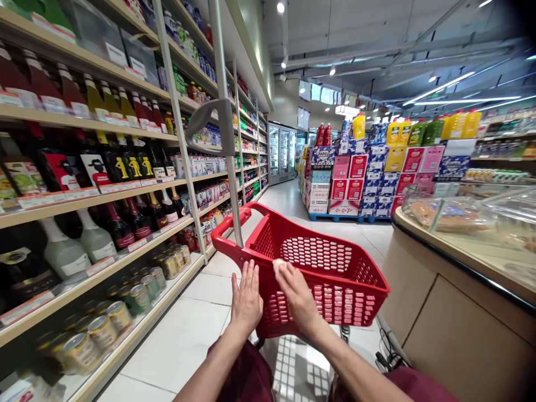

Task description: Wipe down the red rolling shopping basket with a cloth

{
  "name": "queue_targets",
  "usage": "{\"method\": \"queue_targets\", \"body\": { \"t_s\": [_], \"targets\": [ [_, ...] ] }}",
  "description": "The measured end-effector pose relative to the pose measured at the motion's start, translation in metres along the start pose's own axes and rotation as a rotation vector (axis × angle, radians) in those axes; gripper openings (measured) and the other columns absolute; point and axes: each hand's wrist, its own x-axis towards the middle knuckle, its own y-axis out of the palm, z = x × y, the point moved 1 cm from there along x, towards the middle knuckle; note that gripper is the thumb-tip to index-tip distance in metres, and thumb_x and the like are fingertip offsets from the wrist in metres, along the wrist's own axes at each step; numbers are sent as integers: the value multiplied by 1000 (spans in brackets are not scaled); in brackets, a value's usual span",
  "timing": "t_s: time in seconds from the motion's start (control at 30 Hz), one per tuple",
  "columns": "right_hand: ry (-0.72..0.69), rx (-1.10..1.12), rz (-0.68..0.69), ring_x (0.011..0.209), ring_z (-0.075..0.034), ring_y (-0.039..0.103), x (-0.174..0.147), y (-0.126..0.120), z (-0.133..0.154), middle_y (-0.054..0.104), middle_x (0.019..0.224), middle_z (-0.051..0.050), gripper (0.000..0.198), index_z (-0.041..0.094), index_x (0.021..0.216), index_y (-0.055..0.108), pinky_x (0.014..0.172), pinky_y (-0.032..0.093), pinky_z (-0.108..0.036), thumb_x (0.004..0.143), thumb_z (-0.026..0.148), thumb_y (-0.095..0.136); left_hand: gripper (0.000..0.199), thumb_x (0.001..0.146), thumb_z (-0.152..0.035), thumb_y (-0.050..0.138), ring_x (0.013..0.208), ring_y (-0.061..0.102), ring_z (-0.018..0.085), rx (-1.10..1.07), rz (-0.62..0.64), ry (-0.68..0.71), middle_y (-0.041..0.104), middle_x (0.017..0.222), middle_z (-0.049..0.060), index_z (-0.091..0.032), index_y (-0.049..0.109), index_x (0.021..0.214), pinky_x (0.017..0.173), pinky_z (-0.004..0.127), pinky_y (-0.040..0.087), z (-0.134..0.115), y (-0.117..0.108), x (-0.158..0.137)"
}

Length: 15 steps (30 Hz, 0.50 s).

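Note:
A red plastic shopping cart (268, 223) with a perforated basket stands side-on in front of me. My left hand (246, 298) lies flat against its side near the handle end, fingers stretched and together, holding nothing visible. Just to the right, my right hand (298, 298) bends over the basket's near rim. A small white wad (277, 264) shows at its fingertips, pressed to the red plastic; most of it is hidden, and its material is unclear. From the cart's handle end rises a metal pole (235, 195) bearing a grey hooked grip (227, 127).
Shelves (100, 198) of bottles and cans line the left. At right stands a beige counter (444, 312) with clear covers, cables (389, 349) on the floor beside it. Farther ahead are stacked boxes (347, 190) topped with juice bottles, and glass-door coolers (282, 148).

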Motion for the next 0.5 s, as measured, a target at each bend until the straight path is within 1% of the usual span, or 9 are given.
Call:
{"method": "queue_targets", "body": {
  "t_s": [0.07, 0.2, 0.27, 0.43, 0.5],
  "targets": [
    [29, -29, -18, 129, -21, 17, 1, -6, -10, 39, 133, -10, 43, 15, 126, 40, 100, 32, -47, 85, 5, 29, 76, 65, -4, 38, 130, 16, 23, -9, 9, 34, 23, 140, 13, -8, 9, 136, 105, 49, 15, -9, 3, 2],
    [-69, -45, 91, 128, -20, 21, -23, -4, -14, 49, 125, -8, 38, 15, 120, 48, 96, 39, -43, 85, 8, 34, 75, 65, -5, 38, 130, 16, 22, -19, 32, 111, 25, 140, 12, -8, 13, 135, 105, 48, 16, -25, 11, 2],
    [-86, -51, 114, 128, -20, 23, -33, -8, -15, 49, 125, -8, 37, 16, 119, 49, 95, 40, -41, 86, 9, 34, 73, 65, -4, 38, 130, 16, 22, -19, 40, 125, 26, 140, 12, -8, 16, 135, 104, 48, 16, -30, 15, 2],
    [76, -90, 27, 128, -22, 21, -38, -30, -38, 40, 132, -10, 44, 15, 129, 36, 100, 33, -46, 86, 6, 29, 70, 66, -6, 38, 130, 16, 22, -36, 54, 164, 27, 140, 12, -8, 21, 133, 104, 47, 15, -49, 24, 4],
    [68, -93, 34, 128, -21, 23, -49, -32, -44, 43, 130, -9, 44, 16, 129, 35, 99, 35, -45, 87, 7, 30, 68, 67, -9, 39, 131, 15, 22, -45, 62, 194, 26, 140, 12, -8, 22, 133, 104, 48, 14, -58, 27, 4]
  ]
}}
